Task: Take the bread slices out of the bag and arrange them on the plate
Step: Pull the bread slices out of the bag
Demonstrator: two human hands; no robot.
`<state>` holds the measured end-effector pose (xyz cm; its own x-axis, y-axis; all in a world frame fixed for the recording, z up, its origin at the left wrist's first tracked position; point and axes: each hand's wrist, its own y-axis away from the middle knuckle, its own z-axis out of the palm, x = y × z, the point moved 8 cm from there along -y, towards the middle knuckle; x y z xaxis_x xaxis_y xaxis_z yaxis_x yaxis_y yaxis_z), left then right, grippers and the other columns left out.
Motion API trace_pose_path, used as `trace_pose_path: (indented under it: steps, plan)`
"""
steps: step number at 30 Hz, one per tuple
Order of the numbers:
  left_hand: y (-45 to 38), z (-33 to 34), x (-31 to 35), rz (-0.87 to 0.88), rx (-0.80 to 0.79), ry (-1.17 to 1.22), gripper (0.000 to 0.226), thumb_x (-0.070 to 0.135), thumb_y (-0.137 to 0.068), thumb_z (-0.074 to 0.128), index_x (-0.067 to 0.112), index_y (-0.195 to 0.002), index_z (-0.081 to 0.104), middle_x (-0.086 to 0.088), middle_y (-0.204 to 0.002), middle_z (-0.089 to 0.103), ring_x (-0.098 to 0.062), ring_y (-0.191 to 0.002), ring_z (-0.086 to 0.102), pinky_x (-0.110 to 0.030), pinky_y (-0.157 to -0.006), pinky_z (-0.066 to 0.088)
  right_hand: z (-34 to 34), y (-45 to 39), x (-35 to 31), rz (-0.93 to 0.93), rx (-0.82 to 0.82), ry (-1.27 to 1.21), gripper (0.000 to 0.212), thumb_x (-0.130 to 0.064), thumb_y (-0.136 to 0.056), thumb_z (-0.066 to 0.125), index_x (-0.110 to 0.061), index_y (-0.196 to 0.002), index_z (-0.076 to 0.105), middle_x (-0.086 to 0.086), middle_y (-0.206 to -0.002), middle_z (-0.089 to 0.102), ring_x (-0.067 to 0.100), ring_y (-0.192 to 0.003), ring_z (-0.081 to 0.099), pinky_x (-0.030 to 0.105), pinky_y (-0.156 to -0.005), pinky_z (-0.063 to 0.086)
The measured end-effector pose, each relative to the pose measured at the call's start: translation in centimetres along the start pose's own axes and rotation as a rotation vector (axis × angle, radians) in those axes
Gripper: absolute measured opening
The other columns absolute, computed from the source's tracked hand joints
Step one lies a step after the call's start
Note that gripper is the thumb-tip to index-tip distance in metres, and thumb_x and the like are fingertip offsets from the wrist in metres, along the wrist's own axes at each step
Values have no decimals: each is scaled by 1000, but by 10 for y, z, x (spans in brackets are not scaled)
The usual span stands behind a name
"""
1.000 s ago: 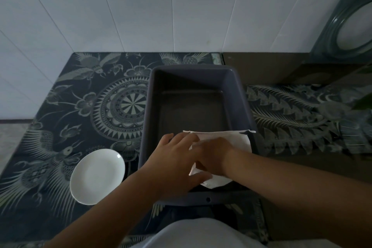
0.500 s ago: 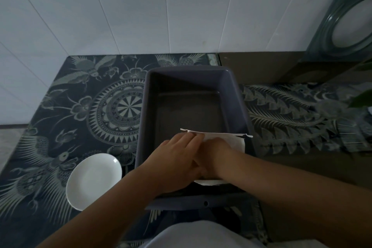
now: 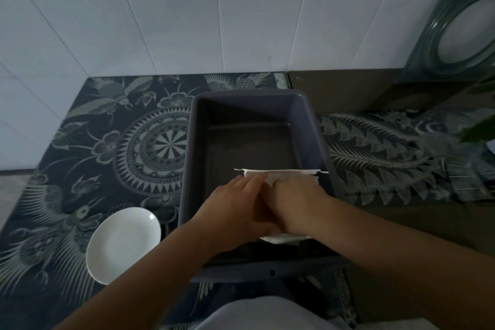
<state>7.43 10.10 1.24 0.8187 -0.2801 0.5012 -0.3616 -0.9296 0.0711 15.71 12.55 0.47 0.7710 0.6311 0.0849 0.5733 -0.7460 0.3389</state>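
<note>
Head view: both hands, the left hand (image 3: pixel 235 211) and right hand (image 3: pixel 297 203), press together on the white bag (image 3: pixel 281 174) in the near right corner of the grey tub (image 3: pixel 254 99). The plate (image 3: pixel 123 244) sits left of the tub on the tabletop (image 3: pixel 80 142).

From my feed, my left hand (image 3: pixel 235 211) and right hand (image 3: pixel 297 202) are covering most of the white bag (image 3: pixel 284 175), so I cannot tell whether any bread is showing or how my fingers are gripping it. My forearms are hiding the near wall of the dark tub (image 3: pixel 249 142). The round framed object (image 3: pixel 460 29) at the right is running off the picture's edge, and dim light is blurring the patterned surface (image 3: pixel 120 142) near it.
</note>
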Motion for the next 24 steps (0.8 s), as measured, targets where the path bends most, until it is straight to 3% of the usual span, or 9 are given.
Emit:
trace_pose_path:
  steps: [3, 8, 12, 14, 17, 19, 24]
  plan:
    - [0, -5, 3, 6, 39, 96, 91, 68, -69, 70, 31, -142, 30, 9, -138, 52, -10, -118, 51, -34, -100, 45, -18, 5, 7, -18, 111, -22, 33, -26, -86, 64, -11, -115, 60, 10, -98, 67, 31, -86, 67, 38, -59, 40]
    - [-1, -8, -5, -100, 52, 267, 105, 60, -66, 77, 30, -150, 21, 5, -144, 47, -13, -125, 48, -27, -101, 39, -49, 9, 15, -67, 102, 4, 64, -49, -80, 64, -23, -134, 41, 1, -101, 63, 21, -75, 57, 33, -62, 37]
    - [-4, -20, -3, -82, 102, 334, 91, 45, -64, 81, 34, -141, 34, 12, -132, 54, -5, -115, 52, -23, -95, 45, -71, 17, 22, -113, 107, 71, 42, -51, -81, 60, -28, -110, 40, -5, -84, 51, 15, -65, 48, 28, -49, 27]
    - [-5, -27, 0, -61, 118, 351, 81, 42, -63, 82, 34, -134, 43, 17, -124, 56, -1, -112, 52, -29, -97, 48, -81, 21, 26, -124, 120, 100, 40, -53, -78, 60, -31, -100, 35, -6, -83, 54, 13, -65, 51, 27, -48, 27]
    - [-6, -36, 6, -40, 168, 323, 76, 41, -64, 84, 31, -131, 49, 14, -123, 59, -9, -117, 52, -45, -101, 44, -95, 26, 30, -130, 161, 118, 47, -61, -76, 58, -33, -107, 39, -8, -86, 56, 14, -69, 56, 28, -50, 31]
    - [-6, -41, 7, -57, 207, 297, 77, 44, -65, 83, 32, -133, 48, 13, -123, 62, -12, -116, 55, -48, -101, 43, -102, 28, 34, -130, 170, 119, 48, -62, -75, 57, -34, -109, 39, -9, -87, 56, 14, -69, 54, 28, -51, 31]
    - [-4, -51, 11, -46, 240, 206, 72, 63, -65, 69, 44, -130, 45, 18, -108, 68, -5, -95, 63, -20, -75, 47, -115, 29, 39, -147, 153, 127, 44, -56, -71, 58, -34, -105, 41, -10, -84, 55, 13, -69, 56, 31, -54, 42]
